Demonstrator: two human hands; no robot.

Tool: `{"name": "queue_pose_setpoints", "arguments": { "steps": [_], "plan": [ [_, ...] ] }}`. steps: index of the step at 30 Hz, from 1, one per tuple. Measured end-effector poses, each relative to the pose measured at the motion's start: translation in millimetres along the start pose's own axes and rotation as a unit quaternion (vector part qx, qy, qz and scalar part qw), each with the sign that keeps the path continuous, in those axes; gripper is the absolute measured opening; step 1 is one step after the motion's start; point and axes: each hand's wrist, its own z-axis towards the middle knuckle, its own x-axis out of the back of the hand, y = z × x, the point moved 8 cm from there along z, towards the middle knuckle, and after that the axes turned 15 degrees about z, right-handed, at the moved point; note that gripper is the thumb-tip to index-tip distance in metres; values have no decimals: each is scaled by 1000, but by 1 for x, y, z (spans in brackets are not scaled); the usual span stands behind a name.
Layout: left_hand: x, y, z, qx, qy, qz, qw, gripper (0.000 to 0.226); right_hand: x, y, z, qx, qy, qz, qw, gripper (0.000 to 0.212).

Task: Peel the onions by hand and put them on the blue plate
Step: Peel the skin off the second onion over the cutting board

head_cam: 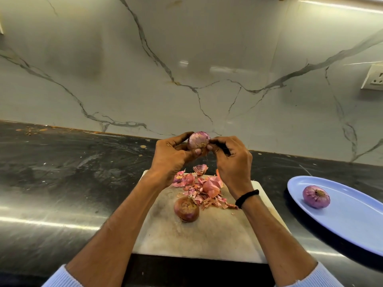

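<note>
Stained board [207,241] on dark counter [62,183], socket [373,77] beyond

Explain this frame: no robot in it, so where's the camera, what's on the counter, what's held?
There is no machine: a person works with bare hands, and the one picture comes from a wide-angle camera on their head, looking down. The left hand grips a partly peeled purple onion while the right hand pinches its skin. On the pale cutting board lie a pile of pink onion skins and one unpeeled reddish-brown onion. A fully peeled purple onion rests on the blue oval plate.
</note>
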Motion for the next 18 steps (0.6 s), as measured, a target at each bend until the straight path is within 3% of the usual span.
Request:
{"name": "queue_pose_setpoints", "arguments": {
  "steps": [13, 18],
  "plan": [
    [2, 3, -1, -53, 46, 122, 990, 57, -4, 2, -2, -2, 10, -15, 1000, 14],
    [2, 3, -1, -50, 50, 116, 991, 59, -5, 1, -1, -1, 16, -11, 1000, 13]
  ]
}}
